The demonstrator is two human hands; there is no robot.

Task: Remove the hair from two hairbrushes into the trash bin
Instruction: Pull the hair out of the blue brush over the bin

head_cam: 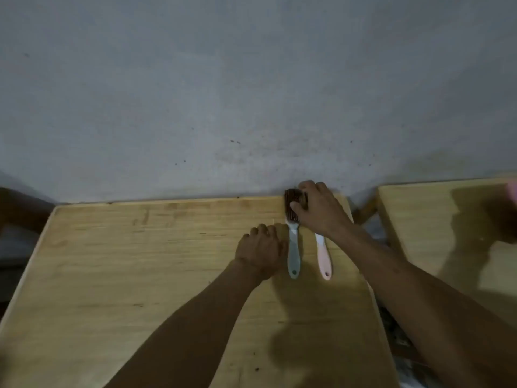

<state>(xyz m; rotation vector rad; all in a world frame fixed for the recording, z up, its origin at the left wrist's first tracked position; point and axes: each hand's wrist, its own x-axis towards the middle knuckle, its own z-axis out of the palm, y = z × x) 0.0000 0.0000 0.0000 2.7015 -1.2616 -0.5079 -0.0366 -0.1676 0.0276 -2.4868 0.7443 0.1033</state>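
Two hairbrushes lie side by side on a wooden table (140, 261), handles pointing toward the person and heads toward the grey wall (251, 79). Nearest the left hand (260, 249) is the green-handled brush (293, 253); that hand rests knuckles-up on the tabletop, touching the left side of the handle, fingers curled under, and whether they actually clasp the handle cannot be told. Over the brush heads sits the right hand (319, 208), thumb pressed on the dark brown mass of hair (292, 198) packed in the green brush's bristles and fingers curled over the far end, seemingly pinching at that hair. Under that hand's wrist runs the pink-handled brush (324, 259), just right of the green one and not touching it; its head is hidden beneath the hand. Beyond the right forearm stands a second wooden table (419, 219), separated by a narrow gap. No bin or other container shows in this view.
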